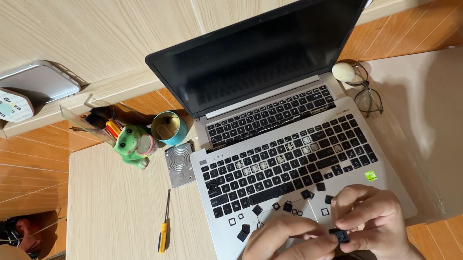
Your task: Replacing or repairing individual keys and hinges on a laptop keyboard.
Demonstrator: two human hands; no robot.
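Over the laptop (302, 157), both hands pinch a keycap (340, 234).

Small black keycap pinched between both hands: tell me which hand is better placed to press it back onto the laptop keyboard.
Probably the right hand. Its fingertips pinch the small black keycap, while the left hand only steadies it from the side. The bare key spots on the silver laptop lie just above both hands.

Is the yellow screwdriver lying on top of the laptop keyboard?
No, the yellow screwdriver lies on the wooden table, left of the laptop, while both hands pinch a small black keycap.
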